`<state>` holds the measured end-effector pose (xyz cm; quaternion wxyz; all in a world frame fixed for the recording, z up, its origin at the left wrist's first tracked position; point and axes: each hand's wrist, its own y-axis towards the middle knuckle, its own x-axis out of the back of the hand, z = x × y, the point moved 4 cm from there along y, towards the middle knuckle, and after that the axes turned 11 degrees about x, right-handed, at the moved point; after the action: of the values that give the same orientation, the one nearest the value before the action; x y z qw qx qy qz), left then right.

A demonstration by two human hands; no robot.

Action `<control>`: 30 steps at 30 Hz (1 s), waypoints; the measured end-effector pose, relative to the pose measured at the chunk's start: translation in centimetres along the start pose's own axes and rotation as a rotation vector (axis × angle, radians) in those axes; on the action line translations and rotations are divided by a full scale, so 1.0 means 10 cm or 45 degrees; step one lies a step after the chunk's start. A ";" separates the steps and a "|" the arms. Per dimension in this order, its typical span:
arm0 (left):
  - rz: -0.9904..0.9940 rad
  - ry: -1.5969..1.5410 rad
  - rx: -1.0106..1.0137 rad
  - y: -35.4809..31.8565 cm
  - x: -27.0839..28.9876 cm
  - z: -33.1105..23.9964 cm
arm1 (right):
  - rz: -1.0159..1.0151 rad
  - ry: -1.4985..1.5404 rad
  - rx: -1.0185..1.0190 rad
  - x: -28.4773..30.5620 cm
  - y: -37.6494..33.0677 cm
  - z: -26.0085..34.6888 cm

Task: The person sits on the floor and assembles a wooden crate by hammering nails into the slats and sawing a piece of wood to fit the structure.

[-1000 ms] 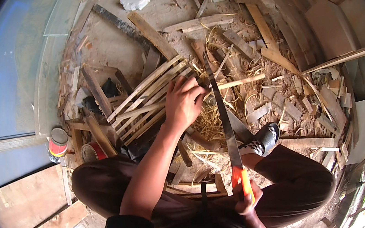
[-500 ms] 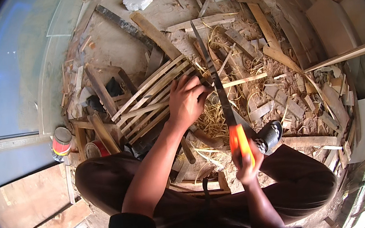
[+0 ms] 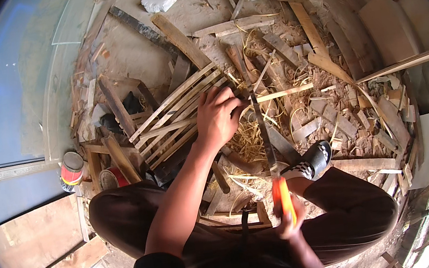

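Observation:
My right hand (image 3: 289, 216) is wrapped round the orange handle of a handsaw (image 3: 264, 133), and its dark blade points away from me. The far part of the blade lies against a thin wooden strip (image 3: 285, 92). Just left of the blade, my left hand (image 3: 218, 117) is closed on this strip, with fingers curled and the thumb side toward the saw. The strip appears to run on under the hand across a slatted wooden piece (image 3: 168, 113), made of several narrow parallel slats. My palm hides where strip and slats meet.
Wood offcuts (image 3: 331, 118) and curly shavings (image 3: 250, 135) litter the ground. A sandalled foot (image 3: 313, 161) rests right of the saw. Two cans, one a red and yellow can (image 3: 72, 168), stand at left. A long plank (image 3: 180, 41) lies beyond the slats, and a white lump (image 3: 158, 2) farther off.
My right hand has pulled the saw back toward me, so less blade reaches past the strip. The left hand stays in place on the strip.

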<state>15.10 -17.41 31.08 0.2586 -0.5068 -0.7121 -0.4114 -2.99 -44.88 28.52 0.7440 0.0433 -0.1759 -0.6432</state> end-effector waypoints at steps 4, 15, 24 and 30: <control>0.003 0.020 0.017 -0.01 0.00 0.03 | -0.039 -0.041 -0.086 0.10 -0.10 0.31; -0.018 0.001 0.030 -0.03 0.03 -0.02 | -0.008 -0.031 -0.097 0.18 -0.34 0.30; -0.042 0.047 0.013 -0.01 0.03 -0.01 | -0.041 -0.011 -0.066 0.06 -0.22 0.18; 0.009 -0.010 0.015 -0.07 -0.04 -0.03 | -0.035 0.302 -0.170 -0.22 0.71 -0.09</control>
<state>14.54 -17.97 30.71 0.2603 -0.5092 -0.7138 -0.4043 3.77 -41.67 29.34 0.7519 0.0719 -0.0429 -0.6540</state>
